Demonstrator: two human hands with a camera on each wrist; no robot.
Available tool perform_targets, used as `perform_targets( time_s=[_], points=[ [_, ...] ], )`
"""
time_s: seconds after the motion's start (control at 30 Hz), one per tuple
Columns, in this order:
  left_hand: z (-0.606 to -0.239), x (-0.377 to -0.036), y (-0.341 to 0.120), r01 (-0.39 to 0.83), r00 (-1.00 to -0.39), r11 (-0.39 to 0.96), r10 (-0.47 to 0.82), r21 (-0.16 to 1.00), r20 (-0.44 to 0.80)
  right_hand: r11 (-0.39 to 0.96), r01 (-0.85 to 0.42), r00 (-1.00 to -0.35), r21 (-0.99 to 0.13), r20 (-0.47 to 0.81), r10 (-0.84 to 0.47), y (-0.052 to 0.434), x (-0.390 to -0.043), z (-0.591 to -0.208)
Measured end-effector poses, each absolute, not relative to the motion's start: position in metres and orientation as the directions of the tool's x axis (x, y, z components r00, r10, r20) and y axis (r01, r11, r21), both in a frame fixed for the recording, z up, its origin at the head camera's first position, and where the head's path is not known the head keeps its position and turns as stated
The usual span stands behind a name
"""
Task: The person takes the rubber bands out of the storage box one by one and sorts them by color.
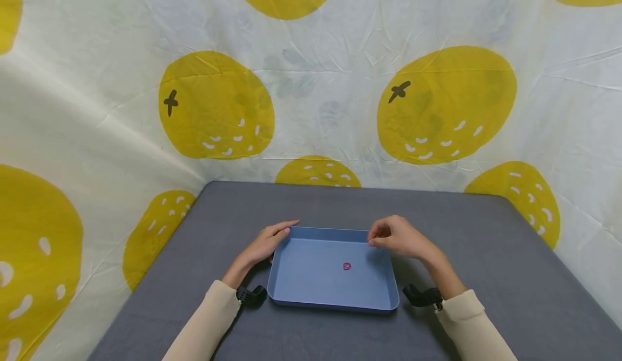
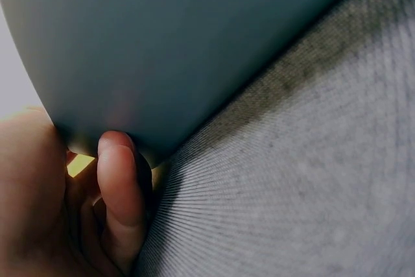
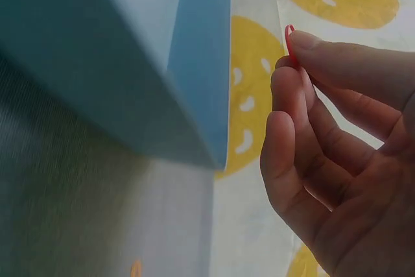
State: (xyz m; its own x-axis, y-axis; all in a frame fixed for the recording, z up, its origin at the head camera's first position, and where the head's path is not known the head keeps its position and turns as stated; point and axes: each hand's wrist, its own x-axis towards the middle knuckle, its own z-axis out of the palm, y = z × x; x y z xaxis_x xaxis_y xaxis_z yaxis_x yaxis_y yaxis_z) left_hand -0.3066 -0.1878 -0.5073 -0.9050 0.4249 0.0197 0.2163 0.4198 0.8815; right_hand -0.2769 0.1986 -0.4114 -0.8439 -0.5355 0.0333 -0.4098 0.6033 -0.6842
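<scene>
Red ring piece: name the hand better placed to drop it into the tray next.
Right. The right hand already pinches the red ring piece above the blue tray; the left hand only rests against its far left corner.

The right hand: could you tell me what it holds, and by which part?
The right hand pinches a small red ring by its rim, between thumb and fingertips, above the blue tray's far edge.

Head view: bright, even light, sharp, soft shadows beside tray (image 1: 291,291), edges bowed by wide lens. Left wrist view: dim, blurred. Right wrist view: bright backdrop, tray wall soft-focused.
</scene>
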Motion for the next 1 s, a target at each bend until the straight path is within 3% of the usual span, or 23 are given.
perform_targets(
  time_s=[0.43, 1.0],
  points=[
    [-0.508, -0.307, -0.186, 0.216, -0.906, 0.421, 0.423, 0.881, 0.019, 0.613, -0.401, -0.855, -0.681, 0.039, -0.517, 0.243, -0.274, -0.417],
    [-0.500, -0.305, -0.187, 0.204, -0.909, 0.437, 0.417, 0.876, 0.004, 0.654, -0.366, -0.844, -0.662, -0.060, -0.534, 0.282, -0.287, -0.440]
  ],
)
